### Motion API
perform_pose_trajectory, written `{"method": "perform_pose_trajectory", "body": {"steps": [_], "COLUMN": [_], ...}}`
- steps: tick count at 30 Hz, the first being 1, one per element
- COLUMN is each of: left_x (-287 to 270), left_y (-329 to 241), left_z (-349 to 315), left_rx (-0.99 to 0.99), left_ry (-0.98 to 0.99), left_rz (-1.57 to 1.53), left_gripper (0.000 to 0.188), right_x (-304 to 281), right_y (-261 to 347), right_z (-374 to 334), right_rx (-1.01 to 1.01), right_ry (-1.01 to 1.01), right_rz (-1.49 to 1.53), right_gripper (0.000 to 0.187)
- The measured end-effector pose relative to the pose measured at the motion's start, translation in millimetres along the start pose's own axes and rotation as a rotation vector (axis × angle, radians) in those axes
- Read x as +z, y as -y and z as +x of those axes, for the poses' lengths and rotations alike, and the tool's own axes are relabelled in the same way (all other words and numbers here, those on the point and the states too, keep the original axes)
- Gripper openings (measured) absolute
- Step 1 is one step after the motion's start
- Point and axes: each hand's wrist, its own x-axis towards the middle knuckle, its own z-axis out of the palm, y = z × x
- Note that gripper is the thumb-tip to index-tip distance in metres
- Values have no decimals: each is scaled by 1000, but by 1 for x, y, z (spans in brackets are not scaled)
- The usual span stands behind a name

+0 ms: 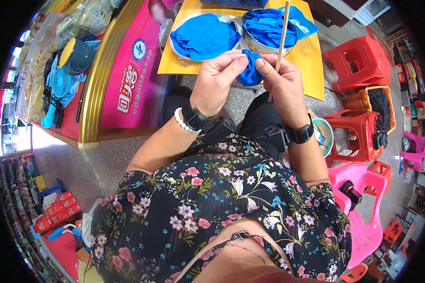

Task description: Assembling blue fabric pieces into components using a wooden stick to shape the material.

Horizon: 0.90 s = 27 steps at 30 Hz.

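Note:
A small bunched piece of blue fabric is held up in front of me, near the edge of the yellow table. My left hand pinches its left side between thumb and fingers. On its other side my right hand grips it with the thumb. A thin wooden stick also rests in my right hand, pointing away from me. Just beyond the hands, a heap of flat blue fabric pieces lies on a round white tray. To its right, a round tub holds more blue pieces.
A blue plastic scoop or basin stands beside the tub. At left is a pink counter with a gold edge, carrying a small blue fan. Red stools, a pink chair and a pale green bucket are at right.

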Motion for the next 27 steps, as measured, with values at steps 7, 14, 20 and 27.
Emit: {"method": "perform_pose_trajectory", "body": {"steps": [7,14,20,27], "left_x": [2,-9,-2,5], "left_y": [-13,-6,-4,-4], "left_z": [9,11,9,5], "left_rx": [-273,-365,-346,-188], "left_ry": [30,185,109,98], "left_rz": [-308,-332,-184,125], "left_gripper": [26,22,17,13], "right_x": [-6,-2,-3,-2], "right_y": [-4,-10,-15,-20], "right_z": [1,4,10,12], "right_rx": [87,-260,-330,-410], "right_ry": [5,-130,-219,-249], "right_rz": [122,-176,-177,-337], "right_gripper": [16,11,8,7]}}
